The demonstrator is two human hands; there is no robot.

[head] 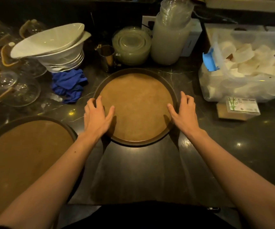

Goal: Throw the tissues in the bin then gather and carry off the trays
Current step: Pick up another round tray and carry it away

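Observation:
A round brown tray (136, 103) with a dark rim lies flat in the middle of the dark counter. My left hand (97, 114) rests on its left rim, thumb on the tray's inner surface, fingers curled over the edge. My right hand (184, 111) grips the right rim the same way. A second, larger brown tray (22, 156) lies at the lower left, partly out of frame. No loose tissues or bin are in view.
Behind the tray stand a metal jug (107, 57), stacked glass bowls (131, 45) and a tall stack of plastic cups (171, 33). Stacked white bowls (57, 48) and a blue cloth (69, 85) lie left, glass teapots (6, 86) far left. A clear box (246, 66) sits right.

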